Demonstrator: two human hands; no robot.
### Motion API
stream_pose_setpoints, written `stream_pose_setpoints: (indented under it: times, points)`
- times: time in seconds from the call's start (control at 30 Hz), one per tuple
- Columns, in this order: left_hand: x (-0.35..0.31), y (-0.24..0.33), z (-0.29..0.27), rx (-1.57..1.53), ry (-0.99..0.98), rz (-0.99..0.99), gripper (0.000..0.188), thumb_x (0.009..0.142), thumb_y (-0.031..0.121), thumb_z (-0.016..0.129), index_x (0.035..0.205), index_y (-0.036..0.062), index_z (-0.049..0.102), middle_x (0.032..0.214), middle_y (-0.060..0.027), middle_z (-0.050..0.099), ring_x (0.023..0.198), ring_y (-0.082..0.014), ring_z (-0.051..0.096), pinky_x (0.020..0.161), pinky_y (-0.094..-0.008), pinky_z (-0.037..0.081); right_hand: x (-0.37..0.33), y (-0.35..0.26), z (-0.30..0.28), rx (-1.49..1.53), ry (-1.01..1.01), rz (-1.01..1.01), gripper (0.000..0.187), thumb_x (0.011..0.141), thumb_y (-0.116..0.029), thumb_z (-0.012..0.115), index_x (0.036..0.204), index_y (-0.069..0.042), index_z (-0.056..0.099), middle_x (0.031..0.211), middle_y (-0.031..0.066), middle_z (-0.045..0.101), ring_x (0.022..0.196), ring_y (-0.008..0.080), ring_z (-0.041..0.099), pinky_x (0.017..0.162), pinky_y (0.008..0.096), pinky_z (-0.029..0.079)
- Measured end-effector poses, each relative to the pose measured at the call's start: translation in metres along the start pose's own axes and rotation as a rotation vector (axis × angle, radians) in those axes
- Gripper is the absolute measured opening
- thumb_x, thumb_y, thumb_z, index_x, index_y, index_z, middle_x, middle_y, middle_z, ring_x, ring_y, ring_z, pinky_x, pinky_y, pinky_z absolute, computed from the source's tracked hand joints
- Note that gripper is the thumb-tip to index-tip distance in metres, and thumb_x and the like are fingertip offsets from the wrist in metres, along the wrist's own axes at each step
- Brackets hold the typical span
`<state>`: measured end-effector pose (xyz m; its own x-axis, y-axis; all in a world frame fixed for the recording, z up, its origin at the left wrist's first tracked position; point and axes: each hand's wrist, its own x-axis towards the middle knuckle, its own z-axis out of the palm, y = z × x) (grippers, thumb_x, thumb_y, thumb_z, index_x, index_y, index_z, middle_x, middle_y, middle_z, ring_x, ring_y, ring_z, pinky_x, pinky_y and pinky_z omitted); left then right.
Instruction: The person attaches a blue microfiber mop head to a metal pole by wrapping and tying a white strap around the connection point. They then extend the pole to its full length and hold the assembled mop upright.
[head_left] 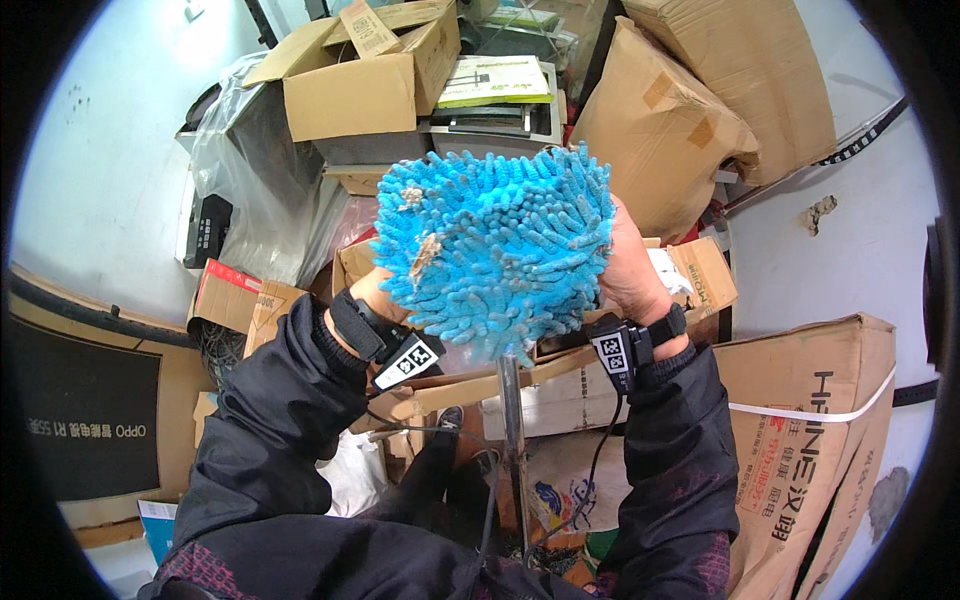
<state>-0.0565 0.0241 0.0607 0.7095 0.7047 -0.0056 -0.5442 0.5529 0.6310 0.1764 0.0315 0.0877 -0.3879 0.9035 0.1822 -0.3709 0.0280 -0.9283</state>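
A blue chenille mop head (pixel 500 250) is raised in front of me, its shaggy strands greyed and caught with tufts of pale debris. Below it a metal pole (pixel 514 430) runs down toward my body. My right hand (pixel 632 262) grips the mop head's right side, with the fingertips tucked out of sight behind the strands. On the opposite side my left hand (pixel 378 296) holds it from the lower left; the strands cover most of that hand. Both wrists wear black straps with small marked devices, and cables hang from them.
An open cardboard box (pixel 350 95) sits on stacked equipment at the back. Large cartons (pixel 660 130) lean at the back right, and a tall carton (pixel 800 430) stands at right. Clear plastic sheeting (pixel 255 180) drapes at left, above a black-faced box (pixel 85 410). Boxes crowd my feet.
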Motion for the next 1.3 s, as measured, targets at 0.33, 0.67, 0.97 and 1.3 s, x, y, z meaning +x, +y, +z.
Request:
stream_pose_setpoints:
  times: [0.33,0.67,0.97,1.3]
  points:
    - [0.001,0.013,-0.011,-0.028,0.121,-0.131,0.052,0.098,0.037,0.036,0.141,0.0073,0.032,0.141,-0.0122,0.039,0.124,-0.0284,0.043,0.106,-0.0441,0.034,0.022,0.034,-0.007,-0.513,0.075,-0.337,0.031,0.086,-0.009,0.059,0.115,0.000,0.054,0.111,0.0068,0.059,0.098,0.0122,0.055,0.087,0.0294,0.046]
    - [-0.011,0.012,0.014,-0.064,0.167,-0.144,0.043,0.098,0.032,0.039,0.132,0.0058,0.044,0.130,-0.0126,0.051,0.114,-0.0252,0.052,0.098,-0.0396,0.043,0.061,0.029,-0.004,-0.099,-0.319,0.093,0.022,0.089,-0.023,0.054,0.098,-0.003,0.061,0.089,0.0021,0.062,0.083,0.0084,0.057,0.075,0.0241,0.048]
    - [-0.029,0.012,-0.022,0.074,0.170,-0.056,0.060,0.096,0.045,0.036,0.141,0.0049,0.030,0.142,-0.0162,0.036,0.126,-0.0333,0.040,0.106,-0.0502,0.032,-0.105,0.041,0.047,-0.410,0.609,-0.014,0.011,0.091,-0.013,0.054,0.088,-0.002,0.054,0.074,0.0014,0.053,0.064,0.0087,0.048,0.059,0.0223,0.040]
    - [-0.044,0.011,-0.037,0.411,0.560,-0.036,0.042,0.098,0.029,0.040,0.136,0.0097,0.037,0.136,-0.0085,0.045,0.119,-0.0243,0.048,0.098,-0.0396,0.043,-0.223,0.127,0.134,-0.601,0.393,0.424,0.029,0.083,-0.023,0.066,0.095,-0.002,0.049,0.078,0.0146,0.060,0.070,0.0333,0.060,0.062,0.0390,0.048]
